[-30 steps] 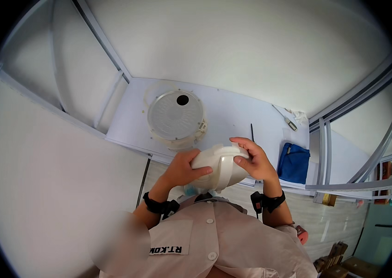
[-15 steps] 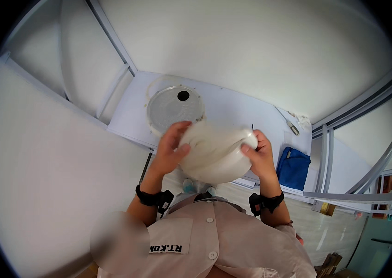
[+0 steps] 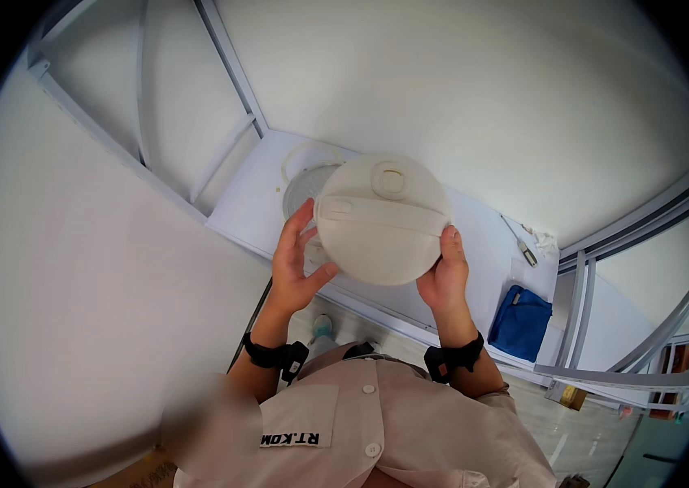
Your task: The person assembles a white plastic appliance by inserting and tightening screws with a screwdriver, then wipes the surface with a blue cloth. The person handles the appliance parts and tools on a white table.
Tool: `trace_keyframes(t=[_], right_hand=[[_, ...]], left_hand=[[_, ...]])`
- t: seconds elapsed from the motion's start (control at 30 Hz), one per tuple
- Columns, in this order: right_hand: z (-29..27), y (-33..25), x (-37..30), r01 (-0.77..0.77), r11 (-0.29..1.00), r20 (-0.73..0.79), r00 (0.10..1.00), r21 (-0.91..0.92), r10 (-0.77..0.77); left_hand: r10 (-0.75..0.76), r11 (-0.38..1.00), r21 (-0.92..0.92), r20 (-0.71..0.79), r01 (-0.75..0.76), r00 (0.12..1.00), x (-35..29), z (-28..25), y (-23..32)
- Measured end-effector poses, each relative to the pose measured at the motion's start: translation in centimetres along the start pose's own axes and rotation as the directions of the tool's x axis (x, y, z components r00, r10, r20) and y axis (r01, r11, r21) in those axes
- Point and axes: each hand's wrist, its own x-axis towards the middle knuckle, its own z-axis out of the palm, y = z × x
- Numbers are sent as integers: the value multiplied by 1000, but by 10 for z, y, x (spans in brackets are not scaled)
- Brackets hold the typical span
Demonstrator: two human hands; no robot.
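A round cream-coloured lid (image 3: 385,244), like that of a rice cooker, is up over the table with its top face toward me. It has a raised band across it and a small rounded-square vent near the far edge. My right hand (image 3: 445,267) grips its right rim, thumb on the top face and fingers out of sight beneath. At the left rim my left hand (image 3: 290,260) is spread in a C shape, fingertips and thumb at the edge. A grey round plate (image 3: 300,187) lies on the table, largely hidden behind the lid.
A thin pale ring (image 3: 286,167) lies around the plate on the white table (image 3: 239,203). Toward the right are a screwdriver (image 3: 527,252), a crumpled white tissue (image 3: 545,241) and a folded blue cloth (image 3: 521,324). Metal frame posts (image 3: 576,309) stand at the right end.
The lid has turned from tilted and blurred to face me, and has moved slightly up and right. My left hand has loosened from around its edge to spread fingers.
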Motion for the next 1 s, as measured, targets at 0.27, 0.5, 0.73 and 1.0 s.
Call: trace_keyframes(t=[0.27, 0.5, 0.73, 1.0], right_hand=[[27, 40, 7, -138, 755, 12, 982, -641, 190], [37, 69, 15, 14, 332, -11, 997, -943, -73], [66, 90, -4, -43, 418, -215, 902, -907, -374], [58, 104, -15, -47, 303, -170, 903, -952, -395]], left_hand=[[-3, 997, 77, -226, 21, 974, 40, -30, -41], [-48, 993, 107, -29, 51, 998, 74, -79, -78], [-120, 983, 157, 143, 97, 982, 89, -95, -93], [-177, 984, 17, 177, 177, 968, 83, -104, -116]])
